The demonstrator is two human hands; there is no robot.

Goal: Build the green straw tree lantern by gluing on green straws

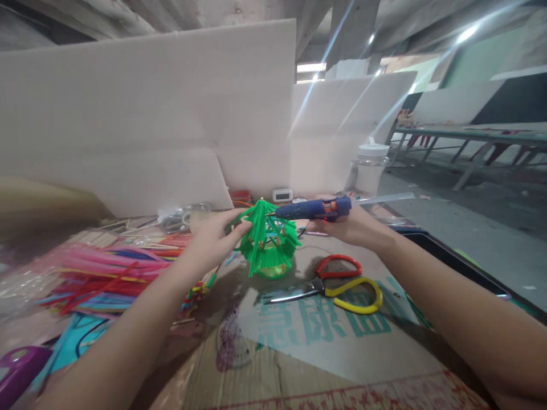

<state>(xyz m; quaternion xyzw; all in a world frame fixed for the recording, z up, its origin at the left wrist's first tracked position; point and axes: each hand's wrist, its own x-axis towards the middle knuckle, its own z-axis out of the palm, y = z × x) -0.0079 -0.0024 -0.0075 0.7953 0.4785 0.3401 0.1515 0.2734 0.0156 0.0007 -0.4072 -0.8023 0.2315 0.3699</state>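
In the head view a small green craft made of pipe cleaners (269,250) stands on the cardboard, with a cone-shaped top and a fringe around its lower part. My left hand (224,230) grips its upper left side, thumb and fingers closed on the green stems. My right hand (348,228) is wrapped round a dark blue hot glue gun (314,209) with an orange part. The gun's nozzle points left and reaches the craft's cone; whether it touches cannot be told. A clear glue stick (387,198) sticks out of the gun's back end.
Scissors (318,286) with red and yellow handles lie open in front of the craft. Loose coloured pipe cleaners (119,262) spread at left, near a purple object (25,370). Behind stand white boards (256,114), a small white display (282,195) and a clear bottle (371,168).
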